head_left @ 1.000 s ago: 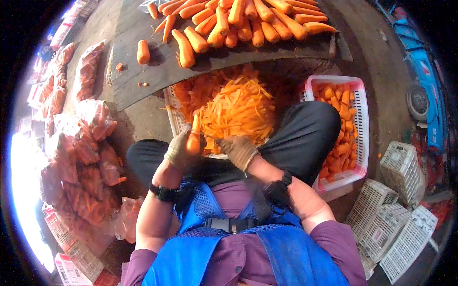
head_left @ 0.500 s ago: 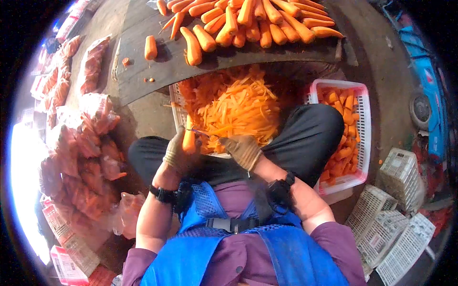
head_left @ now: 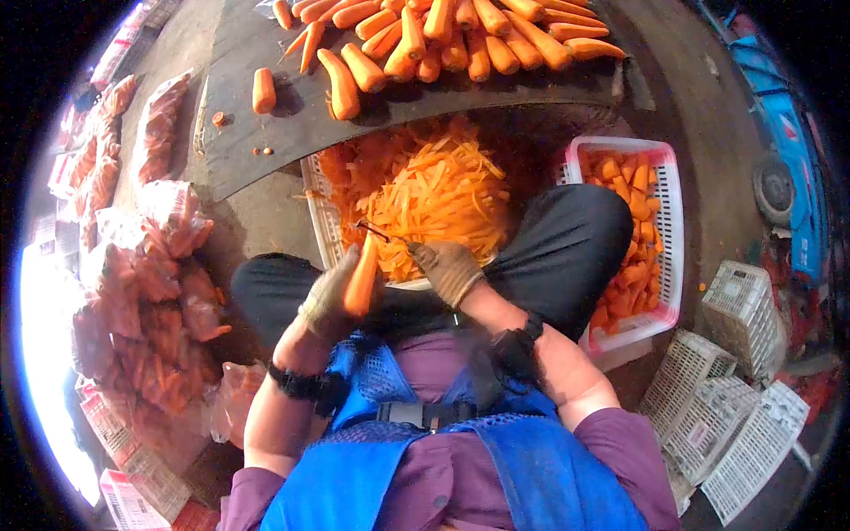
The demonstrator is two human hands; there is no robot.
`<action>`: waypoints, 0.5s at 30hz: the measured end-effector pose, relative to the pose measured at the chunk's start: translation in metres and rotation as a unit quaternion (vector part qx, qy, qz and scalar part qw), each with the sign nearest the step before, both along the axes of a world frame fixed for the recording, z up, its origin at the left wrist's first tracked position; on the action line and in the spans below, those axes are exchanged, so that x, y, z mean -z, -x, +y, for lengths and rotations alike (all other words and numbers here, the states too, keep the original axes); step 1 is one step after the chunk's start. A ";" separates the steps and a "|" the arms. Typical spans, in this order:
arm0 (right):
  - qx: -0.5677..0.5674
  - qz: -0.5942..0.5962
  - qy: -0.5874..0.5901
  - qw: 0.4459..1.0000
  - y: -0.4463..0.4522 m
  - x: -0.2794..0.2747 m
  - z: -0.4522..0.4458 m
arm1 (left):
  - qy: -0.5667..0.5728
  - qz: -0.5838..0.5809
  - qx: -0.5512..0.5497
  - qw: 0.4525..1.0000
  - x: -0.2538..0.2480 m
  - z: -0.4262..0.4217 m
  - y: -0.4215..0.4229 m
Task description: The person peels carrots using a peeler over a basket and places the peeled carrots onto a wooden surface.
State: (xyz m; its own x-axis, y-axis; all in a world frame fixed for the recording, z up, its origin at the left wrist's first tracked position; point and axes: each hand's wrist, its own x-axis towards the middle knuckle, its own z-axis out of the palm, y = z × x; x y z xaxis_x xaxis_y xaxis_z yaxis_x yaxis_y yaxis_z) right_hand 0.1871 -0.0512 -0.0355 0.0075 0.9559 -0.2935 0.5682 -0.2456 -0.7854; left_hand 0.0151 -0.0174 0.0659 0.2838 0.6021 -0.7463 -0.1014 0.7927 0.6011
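My left hand [head_left: 328,299], in a pale work glove, is closed around a carrot [head_left: 362,281] whose far end points up and away from me. In my gloved right hand [head_left: 451,271] is a peeler [head_left: 375,233], its dark head at the carrot's far end. Whether the blade touches the carrot I cannot tell. Beyond both hands, a heap of carrot peelings [head_left: 438,196] fills a white crate [head_left: 315,211] between my legs.
Whole carrots [head_left: 443,44] are piled on a dark board [head_left: 310,119] ahead. Cut carrot pieces [head_left: 633,257] fill a pink-rimmed basket [head_left: 675,239] at my right. Bags of carrots [head_left: 150,310] lie to my left. Several white crates [head_left: 739,305] and a blue vehicle [head_left: 792,159] stand at right.
The peeler has moved to the carrot's far end. The carrot now leans more to the right, and its lower end sits nearer to me in my left hand.
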 end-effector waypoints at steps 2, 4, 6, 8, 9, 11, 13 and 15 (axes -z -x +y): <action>0.024 0.012 0.006 1.000 0.001 0.003 0.005 | 0.128 -0.062 -0.039 0.989 0.003 -0.007 0.015; 0.056 0.053 0.027 0.997 0.005 0.004 0.009 | 0.116 -0.059 -0.072 0.989 0.006 -0.009 0.025; -0.007 0.044 0.052 0.998 0.004 -0.010 0.011 | 0.103 -0.060 -0.094 0.988 0.008 -0.007 0.026; -0.040 0.038 0.031 0.998 0.004 -0.016 0.011 | 0.113 -0.190 -0.104 0.970 0.023 0.002 0.031; -0.041 0.040 -0.001 0.998 0.005 -0.013 0.007 | 0.118 -0.255 -0.108 0.954 0.038 0.004 0.038; -0.051 0.047 -0.036 0.997 0.004 -0.013 0.003 | -0.057 -0.043 -0.043 0.996 0.076 0.005 0.046; -0.066 0.062 -0.045 0.995 0.004 -0.016 0.002 | -0.098 -0.017 -0.038 0.994 0.080 0.010 0.034; -0.065 0.069 -0.034 0.995 0.004 -0.023 0.001 | -0.096 -0.022 -0.031 0.995 0.085 0.016 0.033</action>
State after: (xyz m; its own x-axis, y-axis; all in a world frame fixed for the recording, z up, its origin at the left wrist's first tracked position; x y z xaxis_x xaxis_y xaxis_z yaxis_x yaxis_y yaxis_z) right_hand 0.1829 -0.0503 -0.0123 -0.1541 0.9636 -0.2185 0.4776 -0.1210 -0.8702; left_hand -0.0178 -0.0017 -0.0191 0.2718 0.7501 -0.6029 -0.1763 0.6547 0.7351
